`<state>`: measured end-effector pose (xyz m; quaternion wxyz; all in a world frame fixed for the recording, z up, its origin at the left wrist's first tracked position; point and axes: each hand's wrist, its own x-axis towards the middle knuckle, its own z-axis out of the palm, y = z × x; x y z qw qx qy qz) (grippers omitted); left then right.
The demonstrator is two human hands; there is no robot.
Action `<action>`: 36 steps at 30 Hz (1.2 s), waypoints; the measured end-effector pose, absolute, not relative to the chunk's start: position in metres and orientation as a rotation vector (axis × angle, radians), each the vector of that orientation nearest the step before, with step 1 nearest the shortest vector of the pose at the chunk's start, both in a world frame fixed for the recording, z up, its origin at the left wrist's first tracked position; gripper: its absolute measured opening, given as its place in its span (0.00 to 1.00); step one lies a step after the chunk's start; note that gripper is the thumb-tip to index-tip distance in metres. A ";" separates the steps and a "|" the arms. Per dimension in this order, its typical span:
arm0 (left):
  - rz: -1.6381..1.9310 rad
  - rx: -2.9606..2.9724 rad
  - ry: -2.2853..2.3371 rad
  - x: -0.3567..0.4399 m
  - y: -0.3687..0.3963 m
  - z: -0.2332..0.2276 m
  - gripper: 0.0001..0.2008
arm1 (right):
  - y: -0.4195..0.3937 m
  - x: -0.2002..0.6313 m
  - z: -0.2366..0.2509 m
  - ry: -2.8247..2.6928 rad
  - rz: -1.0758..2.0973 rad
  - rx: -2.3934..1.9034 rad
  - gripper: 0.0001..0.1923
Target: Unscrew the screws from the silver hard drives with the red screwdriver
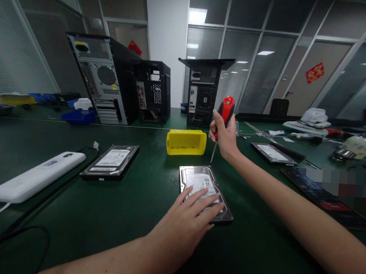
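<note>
screwdriver tip at the drive's far corner, left hand pinning the near end

the hard drive lies flat on the green table, straight ahead of the person, its long axis running away from the body and leaning slightly to the right at the near end. the left hand lies on the drive's near half, fingers spread wide and flat over the label. the right hand is closed around the red screwdriver, held nearly upright, beyond the drive's far end; its thin shaft slopes down and to the left so the tip sits at or just above the far right corner. whether the tip actually touches cannot be told.

the left hand is the nearer of the two to the drive's body; the right reaches only its far edge. a yellow bin stands just behind the drive, near the screwdriver tip. a second drive and a white box lie well apart to the left, a third drive to the right past the forearm. bare mat surrounds the drive on its left and near sides.
</note>
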<state>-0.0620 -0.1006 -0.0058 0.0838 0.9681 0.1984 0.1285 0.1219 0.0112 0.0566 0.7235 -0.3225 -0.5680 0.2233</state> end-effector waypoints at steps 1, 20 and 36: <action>0.379 2.889 0.591 -0.062 -0.100 -0.006 0.23 | 0.012 0.123 0.057 -1.265 0.482 -0.715 0.16; 0.395 2.891 0.581 -0.062 -0.100 -0.011 0.24 | 0.014 0.141 0.076 -1.466 0.439 -0.563 0.22; 0.413 2.911 0.587 -0.063 -0.099 -0.011 0.22 | 0.007 0.133 0.082 -1.223 0.570 -0.608 0.26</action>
